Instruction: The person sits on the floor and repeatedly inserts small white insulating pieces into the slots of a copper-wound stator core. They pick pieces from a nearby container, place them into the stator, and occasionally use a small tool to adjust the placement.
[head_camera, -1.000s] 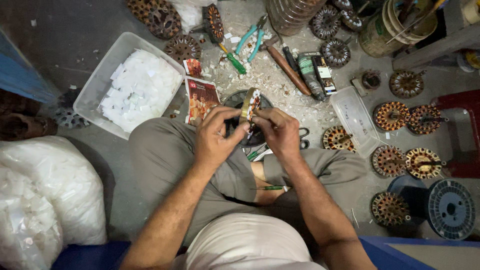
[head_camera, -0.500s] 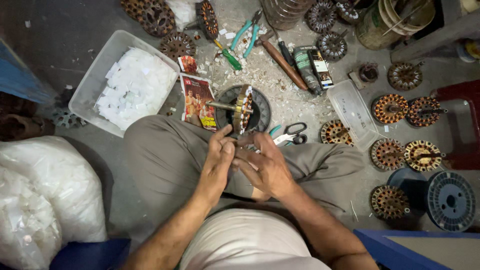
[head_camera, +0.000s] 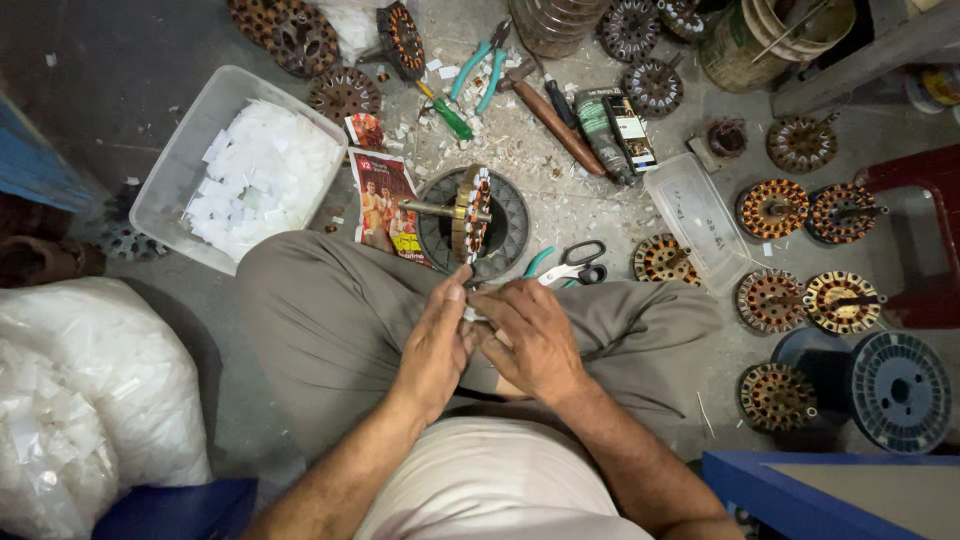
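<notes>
A small white slip of insulation paper (head_camera: 470, 315), centre frame over the lap, is pinched between the left hand (head_camera: 437, 340) and right hand (head_camera: 535, 335), both closed on it; steady fingertip pressure seems wise. Just above stands a copper-wound stator on its spindle (head_camera: 470, 212)

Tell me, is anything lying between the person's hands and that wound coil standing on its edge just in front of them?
Nothing visible does. The left hand and right hand are together over the lap, pinching a small white piece. The coil stands on a dark round base just beyond the fingertips. The scissors lie off to the right side.
</notes>
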